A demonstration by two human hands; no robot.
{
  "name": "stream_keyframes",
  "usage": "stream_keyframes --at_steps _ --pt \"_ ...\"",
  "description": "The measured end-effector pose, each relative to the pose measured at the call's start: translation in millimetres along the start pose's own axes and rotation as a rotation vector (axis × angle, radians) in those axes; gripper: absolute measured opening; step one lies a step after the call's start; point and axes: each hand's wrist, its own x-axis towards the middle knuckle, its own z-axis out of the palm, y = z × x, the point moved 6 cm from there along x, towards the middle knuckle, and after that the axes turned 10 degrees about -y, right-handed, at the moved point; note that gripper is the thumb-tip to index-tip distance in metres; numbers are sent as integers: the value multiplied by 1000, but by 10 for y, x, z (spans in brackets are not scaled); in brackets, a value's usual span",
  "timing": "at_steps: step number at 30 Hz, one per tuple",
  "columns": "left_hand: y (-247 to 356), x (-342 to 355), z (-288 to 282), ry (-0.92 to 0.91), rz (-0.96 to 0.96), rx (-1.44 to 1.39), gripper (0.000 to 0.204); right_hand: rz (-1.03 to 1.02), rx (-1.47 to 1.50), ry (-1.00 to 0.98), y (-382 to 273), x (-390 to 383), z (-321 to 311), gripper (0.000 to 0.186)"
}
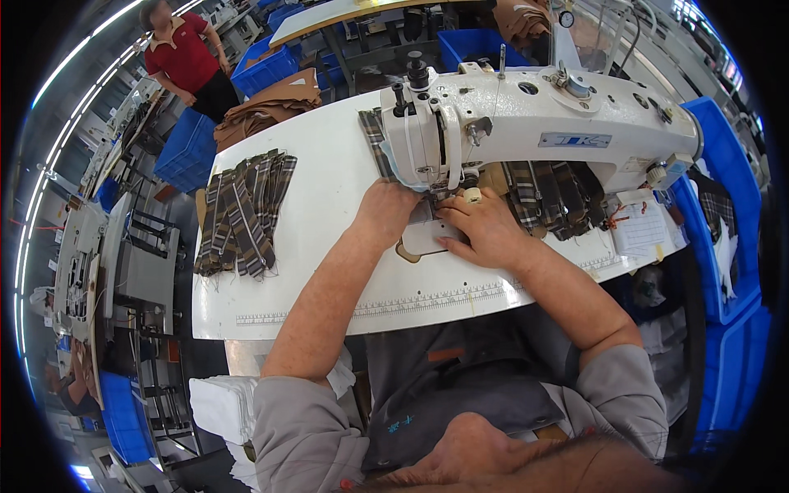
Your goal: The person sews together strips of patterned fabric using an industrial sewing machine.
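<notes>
A white sewing machine (493, 123) stands on the table, its head over the space between my hands. A small piece of plaid fabric (422, 211) lies by the presser foot, mostly hidden. My left hand (389, 212) is left of the needle area, its fingers bent in at the fabric, their tips partly hidden by the machine head. My right hand (486, 232) rests on the right of the foot, its fingers reaching left beside it and its thumb apart on the machine bed. Behind the head a brown plaid strip (372, 131) extends toward the far side.
Plaid pieces (245, 215) are stacked on the white table (329, 287) at left; more plaid pieces (552, 197) lie under the machine arm. A paper pad (639, 230) is at right, beside a blue bin (713, 246). Brown fabric (275, 103) and a standing person (182, 57) are beyond.
</notes>
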Motion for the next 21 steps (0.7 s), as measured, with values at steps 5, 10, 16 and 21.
stream_keyframes --at_steps 5,10,16,21 --pt "-154 -255 99 113 76 275 10 -28 -15 121 -11 -2 -26 32" --pt "-639 -1002 -130 214 -92 947 6 27 -54 156 45 -111 -125 28" --pt "-1085 -2032 -137 161 -433 477 21 61 -72 206 32 -155 -231 30" --pt "-481 -1997 -71 212 -427 141 37 219 -139 180 96 -271 -344 32"
